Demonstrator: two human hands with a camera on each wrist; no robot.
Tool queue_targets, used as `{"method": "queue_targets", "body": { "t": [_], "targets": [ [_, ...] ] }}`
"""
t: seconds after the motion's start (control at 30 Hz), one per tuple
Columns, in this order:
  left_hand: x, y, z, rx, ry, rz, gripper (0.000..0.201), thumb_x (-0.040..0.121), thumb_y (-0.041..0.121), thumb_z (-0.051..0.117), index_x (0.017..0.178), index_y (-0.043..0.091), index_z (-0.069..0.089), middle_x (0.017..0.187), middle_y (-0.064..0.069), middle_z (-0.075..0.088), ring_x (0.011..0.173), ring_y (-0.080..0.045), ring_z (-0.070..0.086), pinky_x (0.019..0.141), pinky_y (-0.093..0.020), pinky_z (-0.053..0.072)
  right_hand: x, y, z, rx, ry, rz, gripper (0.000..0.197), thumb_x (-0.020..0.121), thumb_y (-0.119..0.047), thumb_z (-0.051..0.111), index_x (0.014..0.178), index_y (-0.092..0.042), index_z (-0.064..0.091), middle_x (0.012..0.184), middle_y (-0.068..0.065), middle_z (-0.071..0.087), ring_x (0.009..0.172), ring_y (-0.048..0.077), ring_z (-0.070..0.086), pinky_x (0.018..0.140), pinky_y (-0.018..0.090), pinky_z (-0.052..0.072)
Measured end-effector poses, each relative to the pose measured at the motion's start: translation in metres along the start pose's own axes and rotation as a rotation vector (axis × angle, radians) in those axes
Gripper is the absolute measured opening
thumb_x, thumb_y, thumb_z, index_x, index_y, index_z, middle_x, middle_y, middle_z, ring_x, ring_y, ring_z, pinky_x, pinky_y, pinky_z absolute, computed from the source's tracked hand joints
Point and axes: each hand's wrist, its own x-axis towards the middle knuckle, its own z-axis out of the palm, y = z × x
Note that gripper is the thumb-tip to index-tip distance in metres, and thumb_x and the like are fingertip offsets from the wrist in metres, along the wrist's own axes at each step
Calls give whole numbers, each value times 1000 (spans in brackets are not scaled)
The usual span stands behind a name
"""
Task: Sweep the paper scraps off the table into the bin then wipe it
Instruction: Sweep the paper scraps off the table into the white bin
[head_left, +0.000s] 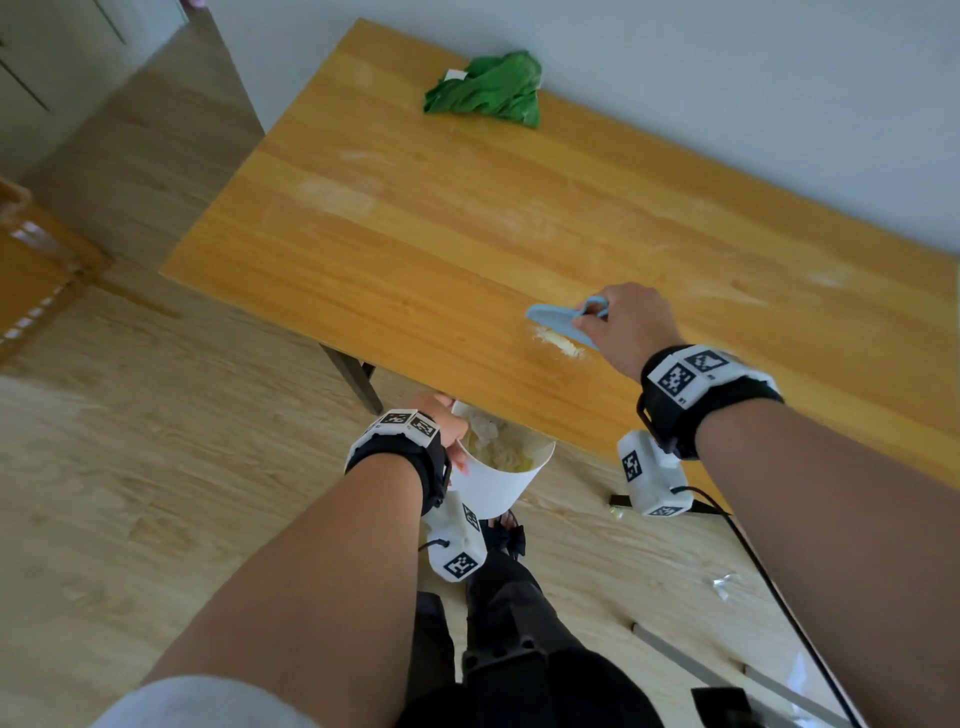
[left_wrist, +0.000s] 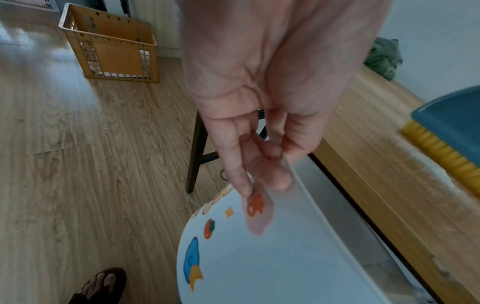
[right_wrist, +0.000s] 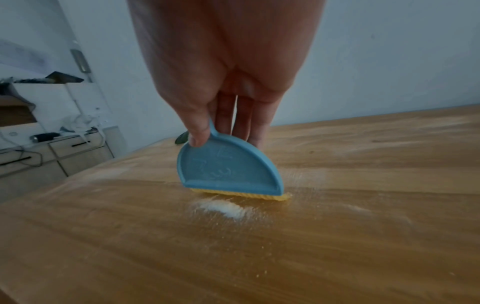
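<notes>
My right hand (head_left: 618, 322) (right_wrist: 223, 123) grips a small blue brush (head_left: 558, 322) (right_wrist: 228, 170) with yellow bristles (right_wrist: 259, 196), set edge-down on the wooden table (head_left: 441, 249). A little heap of white crumbs (head_left: 561, 344) (right_wrist: 223, 208) lies just in front of the bristles. My left hand (head_left: 447, 431) (left_wrist: 259, 160) pinches the rim of a white bin (head_left: 498, 467) (left_wrist: 272, 257), tilted and held just below the table's near edge. Crumpled scraps sit inside the bin. A green cloth (head_left: 488, 88) lies bunched at the table's far side.
White dusty smears streak the tabletop (right_wrist: 363, 209). A dark table leg (head_left: 353, 376) stands left of the bin. On the wood floor are an orange crate (left_wrist: 111, 45), a black cable (head_left: 769, 577), a small foil scrap (head_left: 722, 582) and my sandalled foot (left_wrist: 103, 286).
</notes>
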Motion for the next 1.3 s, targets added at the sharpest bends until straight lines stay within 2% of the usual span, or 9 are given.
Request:
{"method": "queue_targets", "body": {
  "t": [0.1, 0.23, 0.33, 0.47, 0.6, 0.8, 1.07, 1.17, 1.3],
  "targets": [
    [0, -1, 1, 5, -12, 3, 63, 93, 2, 48, 151, 14, 28, 80, -21, 75, 78, -32, 75, 86, -49, 58, -6, 0, 2, 30, -88, -81, 24, 94, -28, 58, 101, -10, 72, 81, 10, 67, 58, 17, 51, 53, 27, 41],
    [-4, 0, 1, 38, -1, 18, 63, 93, 3, 48, 152, 13, 27, 96, -23, 74, 79, -29, 75, 91, -48, 56, -12, -4, -10, -26, -203, -170, 24, 92, -28, 62, 100, -9, 74, 90, 13, 72, 71, 28, 62, 63, 35, 49],
    [-4, 2, 2, 44, 1, 16, 62, 94, 3, 47, 152, 13, 26, 84, -20, 75, 79, -29, 76, 88, -45, 57, -9, -5, -24, -34, -135, -226, 24, 93, -27, 60, 105, -12, 74, 93, 13, 72, 81, 32, 64, 73, 42, 53],
    [-2, 1, 4, 24, 11, 8, 63, 93, 3, 48, 152, 15, 28, 70, -18, 74, 76, -30, 76, 88, -45, 58, -8, -5, -19, -46, -24, -245, 24, 95, -27, 59, 111, -17, 72, 92, 8, 73, 67, 23, 61, 62, 35, 50],
    [-1, 1, 4, 26, 7, 3, 63, 94, 4, 49, 152, 16, 28, 77, -19, 75, 79, -29, 76, 87, -43, 59, -14, -4, 1, -20, -96, -225, 23, 94, -26, 60, 110, -17, 73, 92, 6, 73, 52, 10, 47, 53, 25, 42],
    [-3, 2, 8, 12, -15, 2, 62, 94, 3, 46, 152, 14, 27, 71, -20, 74, 76, -30, 76, 89, -50, 57, -28, -2, 0, 4, -217, -222, 23, 92, -26, 63, 108, -15, 74, 101, 7, 73, 87, 24, 66, 80, 37, 54],
    [-4, 3, 13, 16, 11, 21, 62, 94, 1, 47, 151, 13, 28, 83, -24, 74, 77, -30, 76, 88, -49, 58, -25, 3, -9, -25, 10, -111, 26, 95, -29, 56, 106, -11, 72, 87, 12, 71, 73, 30, 65, 66, 40, 58],
    [-3, 2, 13, 44, 19, 37, 62, 94, 1, 48, 152, 11, 27, 93, -24, 74, 80, -30, 75, 89, -48, 57, -32, -3, 5, -3, -55, -105, 25, 93, -29, 58, 101, -10, 73, 86, 11, 71, 75, 29, 66, 66, 38, 54],
    [-4, 2, 10, 38, 14, 23, 59, 94, 1, 46, 150, 11, 29, 82, -23, 74, 75, -30, 75, 87, -47, 58, -32, -11, 10, -15, -186, -133, 29, 89, -32, 63, 94, -6, 74, 86, 14, 73, 77, 31, 67, 66, 37, 54]
  ]
}}
